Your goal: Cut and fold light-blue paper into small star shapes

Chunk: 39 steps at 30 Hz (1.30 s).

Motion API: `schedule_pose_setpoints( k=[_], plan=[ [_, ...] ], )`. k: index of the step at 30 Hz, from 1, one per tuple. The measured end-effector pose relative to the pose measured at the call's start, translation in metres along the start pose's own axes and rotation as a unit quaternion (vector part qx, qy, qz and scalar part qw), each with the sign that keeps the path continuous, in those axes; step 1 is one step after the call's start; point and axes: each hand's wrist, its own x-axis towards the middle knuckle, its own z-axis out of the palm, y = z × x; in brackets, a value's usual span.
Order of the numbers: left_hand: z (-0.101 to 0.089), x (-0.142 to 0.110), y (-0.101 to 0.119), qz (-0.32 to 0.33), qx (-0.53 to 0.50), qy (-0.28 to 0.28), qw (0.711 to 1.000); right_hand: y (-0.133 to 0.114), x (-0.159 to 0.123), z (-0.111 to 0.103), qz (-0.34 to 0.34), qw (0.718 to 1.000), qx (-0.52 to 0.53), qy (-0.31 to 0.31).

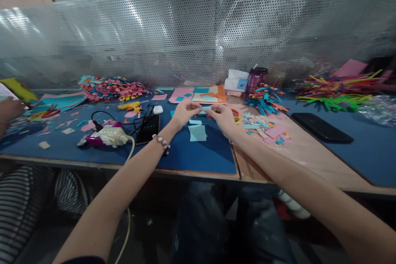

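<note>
A small light-blue piece of paper (204, 110) is pinched between my two hands above the blue tabletop. My left hand (185, 113), with a beaded bracelet on its wrist, grips the paper's left end. At its right end, the fingers of my right hand (222, 116) are closed on it. Just below lie several light-blue paper squares (197, 133) and a narrow strip. Behind my hands rest pink and orange sheets (216, 93) with blue pieces on them. Scissors with red and yellow handles (236, 117) are partly hidden by my right hand.
A phone (148, 129), a power strip (108, 135) and a yellow glue gun (130, 106) lie left. Paper scraps (262, 127), a purple cup (257, 79) and a black phone (321, 127) are right. A perforated metal panel (185, 37) stands behind. Another person's hand (10, 111) shows far left.
</note>
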Motion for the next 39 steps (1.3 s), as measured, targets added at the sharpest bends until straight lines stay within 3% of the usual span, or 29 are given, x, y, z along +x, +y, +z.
schedule_pose_setpoints(
  k=[8, 12, 19, 27, 35, 39],
  plan=[
    [-0.001, -0.002, 0.004, -0.013, -0.008, -0.024, 1.000, 0.000, -0.001, -0.001, 0.007, 1.000, 0.007, -0.009],
    [-0.007, -0.002, 0.004, -0.029, 0.022, -0.079, 0.996, -0.002, -0.001, -0.005, -0.020, 0.998, -0.036, -0.057],
    [-0.007, -0.006, 0.014, -0.045, 0.071, -0.126, 0.988, -0.002, 0.002, -0.012, -0.048, 0.989, -0.082, -0.114],
    [-0.008, -0.004, 0.014, -0.017, 0.088, -0.092, 0.992, 0.003, -0.002, -0.009, 0.027, 0.989, -0.061, -0.130],
    [-0.008, -0.004, 0.012, -0.031, 0.072, -0.099, 0.992, 0.002, 0.000, -0.010, 0.025, 0.992, -0.091, -0.090],
    [-0.009, -0.004, 0.012, -0.041, 0.051, -0.096, 0.993, -0.001, 0.000, -0.013, 0.040, 0.992, -0.055, -0.105]
  ],
)
